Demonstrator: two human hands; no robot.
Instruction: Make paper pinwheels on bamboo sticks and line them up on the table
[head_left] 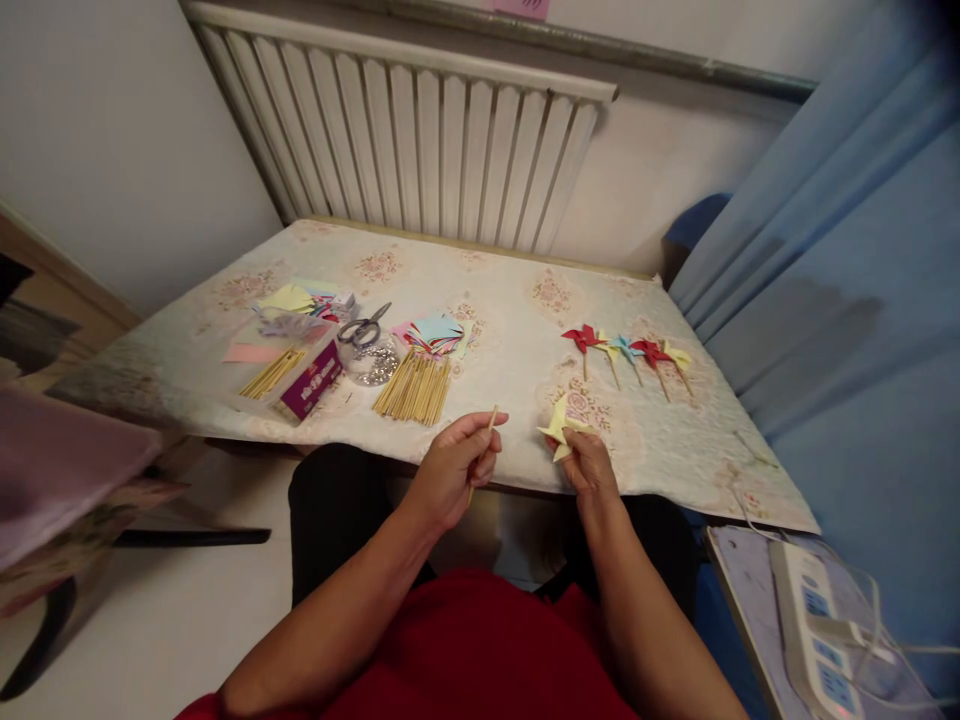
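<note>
My left hand [459, 462] is closed around a thin wooden stick [493, 418], whose tip points up past the thumb. In my right hand [589, 462] a pale yellow paper pinwheel [557, 425] is pinched between thumb and fingers, just over the table's front edge. The two hands are apart, and the stick does not touch the pinwheel. Nearest to my left hand lies a spread bundle of wooden sticks [414, 388]. Behind it is a stack of coloured paper pieces [435, 334]. Several finished pinwheels on sticks, among them a red pinwheel [651, 352], lie in a row at the right.
Scissors [364, 330] rest on a round container of small shiny pieces [375, 365]. A box with a purple label [313, 385] holds more sticks. Farther left lie more papers [289, 298]. A power strip [814, 625] with cables lies at the lower right. A radiator [420, 130] stands behind the table.
</note>
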